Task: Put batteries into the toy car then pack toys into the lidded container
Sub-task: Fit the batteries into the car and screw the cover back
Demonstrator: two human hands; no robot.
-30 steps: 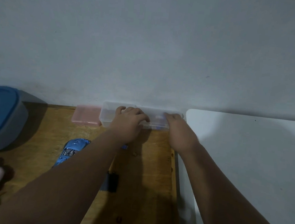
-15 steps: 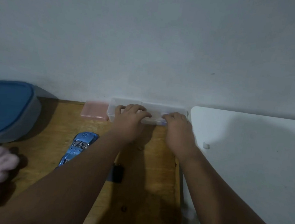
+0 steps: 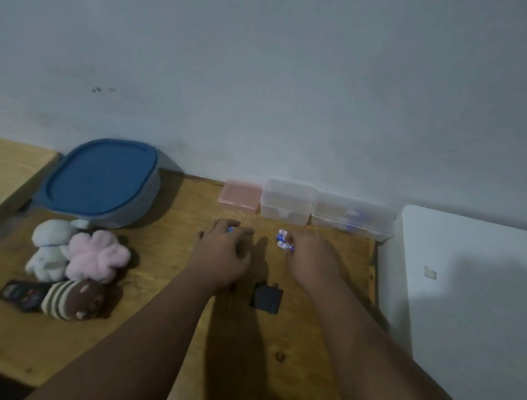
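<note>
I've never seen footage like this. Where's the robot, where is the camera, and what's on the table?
No robot here: these are a person's two bare hands, filmed by one head-worn camera looking down. The right hand pinches two blue-and-white batteries; the left hand curls round a small blue thing, probably another battery. On the wooden table lie three plush toys, a dark remote, a flat black piece, a closed blue-lidded container and three small plastic boxes by the wall.
</note>
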